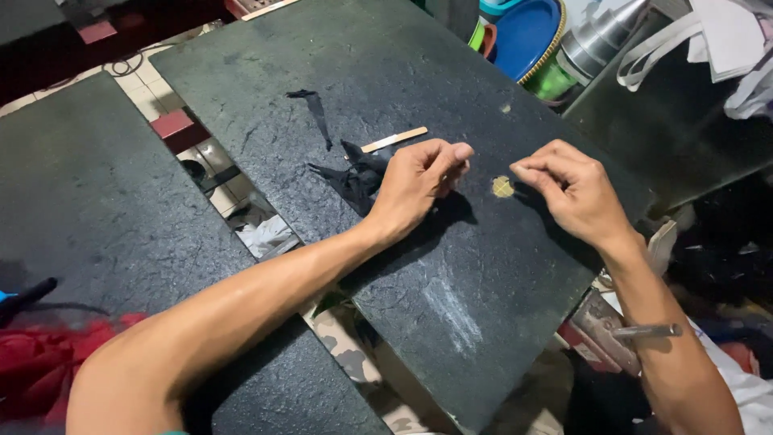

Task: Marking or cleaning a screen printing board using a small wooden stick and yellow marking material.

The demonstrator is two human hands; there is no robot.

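Observation:
My left hand (pixel 419 181) rests on a dark stone slab (pixel 338 72), its fingers curled and the thumb against the forefinger; whether it pinches anything is too small to tell. Black fabric scraps (pixel 354 179) lie right beside that hand, and a thin black strip (pixel 316 113) lies further up. A flat wooden stick (pixel 394 139) sits just above the scraps. My right hand (pixel 573 189) is on the slab too, fingertips pinched together near a small round gold piece (pixel 502 187) that lies between the two hands.
A second dark slab (pixel 97 209) stands to the left with red cloth (pixel 48 362) on its near edge. Coloured plastic plates (pixel 523 36) and a metal vessel (pixel 600 36) are at the back right. White cloth (pixel 729 40) hangs at the far right. A metal tool (pixel 644 330) lies under my right forearm.

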